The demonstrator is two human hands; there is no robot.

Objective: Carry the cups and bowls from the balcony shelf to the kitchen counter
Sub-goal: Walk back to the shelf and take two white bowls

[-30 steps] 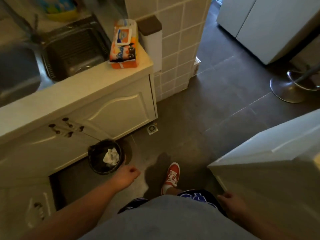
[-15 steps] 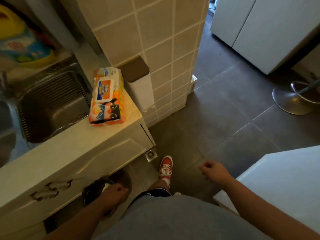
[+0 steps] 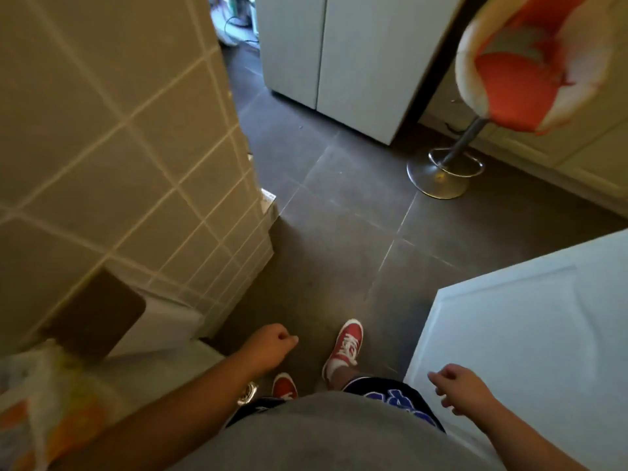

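Note:
No cup or bowl shows in the head view, and the balcony shelf is out of sight. My left hand (image 3: 268, 348) hangs low at centre left, fingers curled into a loose fist with nothing in it. My right hand (image 3: 458, 390) hangs at the lower right beside a white cabinet, fingers loosely apart and empty. The end of the kitchen counter (image 3: 163, 375) sits at the lower left, below my left forearm.
A tiled wall corner (image 3: 142, 171) fills the left. A white cabinet (image 3: 530, 338) juts in at the right. An orange bar stool (image 3: 509, 79) on a chrome base (image 3: 441, 175) stands at the upper right beside tall white cabinet doors (image 3: 356, 62). Dark floor tiles (image 3: 339, 215) run ahead between them. A wipes packet (image 3: 40, 409) lies on the counter end.
The view has swung right and forward, away from the sink and bin toward the passage past the tiled corner. Both hands swing at my sides, still empty. The bar stool seat has come into view.

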